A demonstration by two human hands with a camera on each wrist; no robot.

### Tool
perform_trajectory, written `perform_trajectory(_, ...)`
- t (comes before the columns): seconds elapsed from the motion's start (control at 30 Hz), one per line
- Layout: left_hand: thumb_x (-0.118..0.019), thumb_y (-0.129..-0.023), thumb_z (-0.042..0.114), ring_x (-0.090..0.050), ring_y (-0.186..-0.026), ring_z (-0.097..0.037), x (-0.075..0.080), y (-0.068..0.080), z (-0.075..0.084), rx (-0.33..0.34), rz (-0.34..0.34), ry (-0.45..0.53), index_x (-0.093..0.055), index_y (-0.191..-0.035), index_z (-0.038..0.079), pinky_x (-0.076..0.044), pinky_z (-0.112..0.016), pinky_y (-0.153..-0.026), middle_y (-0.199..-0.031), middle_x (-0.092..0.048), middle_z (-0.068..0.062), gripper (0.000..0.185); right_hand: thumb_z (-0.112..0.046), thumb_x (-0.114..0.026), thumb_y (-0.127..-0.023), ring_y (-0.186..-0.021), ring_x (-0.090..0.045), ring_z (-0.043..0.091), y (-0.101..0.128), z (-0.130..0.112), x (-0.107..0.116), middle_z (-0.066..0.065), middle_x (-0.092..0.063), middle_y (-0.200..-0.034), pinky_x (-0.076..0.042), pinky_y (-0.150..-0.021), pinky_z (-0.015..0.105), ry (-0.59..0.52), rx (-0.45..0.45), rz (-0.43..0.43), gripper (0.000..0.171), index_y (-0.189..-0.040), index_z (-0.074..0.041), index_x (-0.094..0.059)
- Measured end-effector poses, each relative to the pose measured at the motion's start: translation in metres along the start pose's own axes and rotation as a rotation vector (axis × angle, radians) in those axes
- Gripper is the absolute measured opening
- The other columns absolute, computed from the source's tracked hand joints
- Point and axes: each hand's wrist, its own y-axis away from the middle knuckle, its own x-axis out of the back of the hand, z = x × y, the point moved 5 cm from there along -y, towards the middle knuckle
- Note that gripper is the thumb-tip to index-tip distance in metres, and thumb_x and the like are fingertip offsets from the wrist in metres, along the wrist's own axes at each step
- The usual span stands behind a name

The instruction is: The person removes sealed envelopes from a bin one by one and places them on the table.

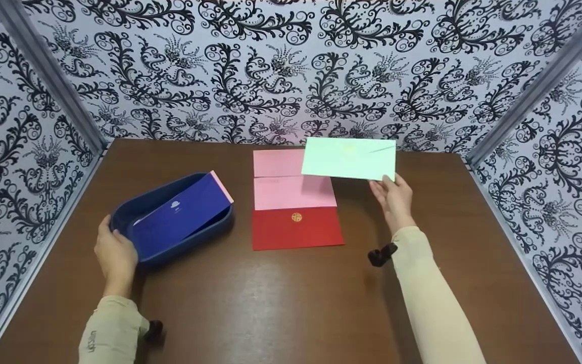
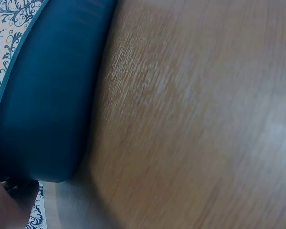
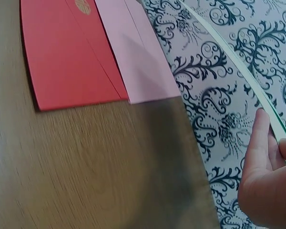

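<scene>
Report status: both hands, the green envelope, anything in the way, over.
Left hand gripping the blue basin at one end. Right hand pinching the mint-green envelope by a corner, raised off the table. No obstruction apparent.

The right hand pinches a flat pale-green envelope by its near right corner, raised near the far edge of the worktop. Toward the left edge, the left hand grips a dark-blue tray; a blue envelope lies tilted inside.

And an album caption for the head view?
Right hand holding a green envelope near pink and red envelopes; left hand gripping a blue tray.
</scene>
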Motion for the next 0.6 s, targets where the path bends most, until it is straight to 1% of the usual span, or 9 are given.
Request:
perform_trajectory(0.1, -0.024, -0.105, 0.007, -0.036, -0.141, -0.05, 0.0, 0.0, 0.0, 0.004, -0.008, 0.005, -0.027, -0.156, 0.002, -0.03, -0.058, -0.117, -0.155, -0.037, -0.029, 0.05, -0.007, -0.048, -0.103, -0.081, -0.07, 0.015, -0.001, -0.004, 0.006, 0.009, -0.056, -0.095, -0.057, -0.091, 0.022, -0.004, -0.002, 0.004, 0.053, -0.155, -0.009, -0.034)
perform_trajectory(0.27, -0.025, -0.105, 0.007, -0.037, -0.14, -0.051, 0.001, 0.001, 0.0, 0.012, -0.003, 0.003, -0.028, -0.156, 0.003, -0.03, -0.058, -0.117, -0.154, -0.037, -0.03, 0.05, -0.006, -0.048, -0.103, -0.081, -0.07, 0.015, -0.004, -0.011, 0.017, 0.009, -0.057, -0.094, -0.056, -0.094, 0.023, -0.023, 0.007, 0.009, 0.054, -0.155, -0.008, -0.034)
perform_trajectory(0.4, -0.026, -0.105, 0.006, -0.038, -0.139, -0.051, 0.002, 0.002, 0.001, 0.012, 0.004, 0.003, -0.029, -0.155, 0.003, -0.031, -0.058, -0.117, -0.153, -0.038, -0.03, 0.05, -0.007, -0.048, -0.103, -0.088, -0.069, 0.016, -0.008, -0.015, 0.03, 0.008, -0.057, -0.099, -0.054, -0.097, 0.023, -0.041, -0.005, 0.018, 0.053, -0.155, -0.009, -0.034)
perform_trajectory(0.6, -0.025, -0.106, 0.008, -0.038, -0.138, -0.051, -0.001, -0.001, -0.001, 0.027, -0.018, -0.003, -0.026, -0.157, 0.005, -0.031, -0.059, -0.116, -0.154, -0.037, -0.03, 0.051, -0.008, -0.048, -0.103, -0.099, -0.065, 0.017, -0.009, -0.022, 0.047, 0.007, -0.053, -0.106, -0.052, -0.101, 0.023, -0.057, -0.026, 0.033, 0.054, -0.155, -0.01, -0.033)
